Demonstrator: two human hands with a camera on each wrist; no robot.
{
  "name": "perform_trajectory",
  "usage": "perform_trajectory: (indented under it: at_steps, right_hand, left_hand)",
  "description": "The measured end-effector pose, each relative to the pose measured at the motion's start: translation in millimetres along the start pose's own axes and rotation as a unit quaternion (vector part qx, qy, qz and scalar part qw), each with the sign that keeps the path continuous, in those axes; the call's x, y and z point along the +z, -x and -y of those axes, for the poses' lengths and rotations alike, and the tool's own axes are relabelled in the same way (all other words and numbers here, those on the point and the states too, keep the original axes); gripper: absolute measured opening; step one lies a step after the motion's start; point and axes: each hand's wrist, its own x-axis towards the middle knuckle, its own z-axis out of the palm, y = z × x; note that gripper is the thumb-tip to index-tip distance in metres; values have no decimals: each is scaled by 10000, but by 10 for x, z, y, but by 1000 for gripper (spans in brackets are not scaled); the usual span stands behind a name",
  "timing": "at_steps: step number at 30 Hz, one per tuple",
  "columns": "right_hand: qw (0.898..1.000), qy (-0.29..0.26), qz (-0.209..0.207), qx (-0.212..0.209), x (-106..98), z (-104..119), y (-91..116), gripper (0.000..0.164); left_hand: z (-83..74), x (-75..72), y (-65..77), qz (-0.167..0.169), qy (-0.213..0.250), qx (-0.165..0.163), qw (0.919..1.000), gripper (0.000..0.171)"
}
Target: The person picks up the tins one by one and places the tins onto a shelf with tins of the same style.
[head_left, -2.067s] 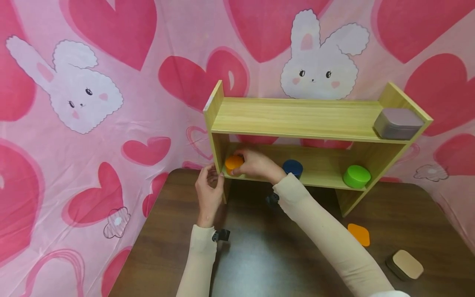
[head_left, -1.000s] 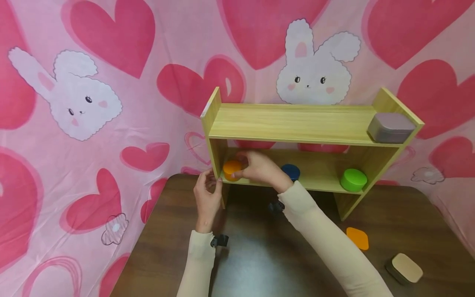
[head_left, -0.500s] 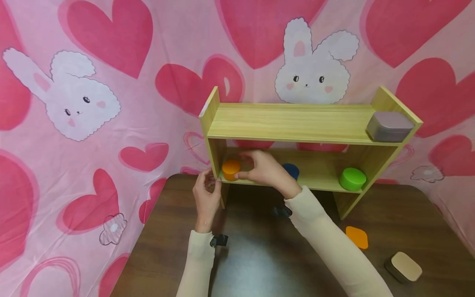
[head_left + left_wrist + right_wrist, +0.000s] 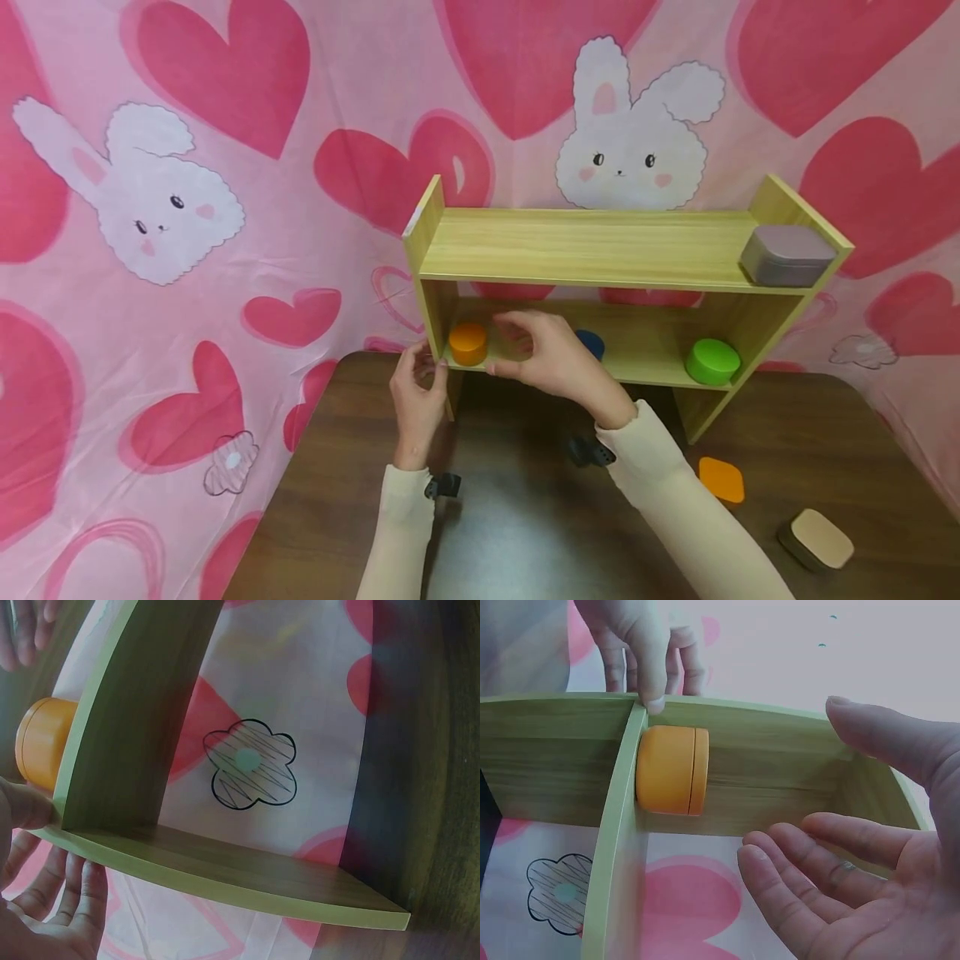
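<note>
An orange round lidded container [image 4: 468, 344] stands at the left end of the middle board of the wooden shelf [image 4: 592, 246]. My right hand [image 4: 558, 357] is just right of it, thumb and fingers spread apart, holding nothing. In the right wrist view a gap separates those fingers [image 4: 780, 877] from the orange container [image 4: 667, 771]. My left hand [image 4: 418, 400] grips the shelf's left side panel [image 4: 225, 881], its thumb at the front edge and the other fingers on the outer side.
A dark blue round container [image 4: 591, 343], partly behind my right hand, and a green one [image 4: 713, 362] share the middle board. A grey-mauve box [image 4: 789, 256] sits on the top board, right. An orange flat piece [image 4: 722, 480] and a beige-topped box [image 4: 817, 537] lie on the table.
My right hand has let go of the orange container and drawn away to the right, its fingers opening. The container stays on the board, and my left hand keeps its grip on the side panel.
</note>
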Motion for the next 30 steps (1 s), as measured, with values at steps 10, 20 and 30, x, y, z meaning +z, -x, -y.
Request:
perform_trajectory:
  at_steps: [10, 20, 30]
  right_hand:
    - [9994, -192, -249, -138, -20, -43, 217, 67]
    - [9981, -444, -383, -173, -82, -172, 419, 65]
    - [9957, -633, -609, -285, -159, -230, 581, 63]
  left_hand:
    - [25, 7, 29, -81, -85, 43, 9999, 28]
    - [5, -2, -7, -31, 70, 83, 9999, 29]
    - [6, -11, -5, 28, 16, 43, 10000, 28]
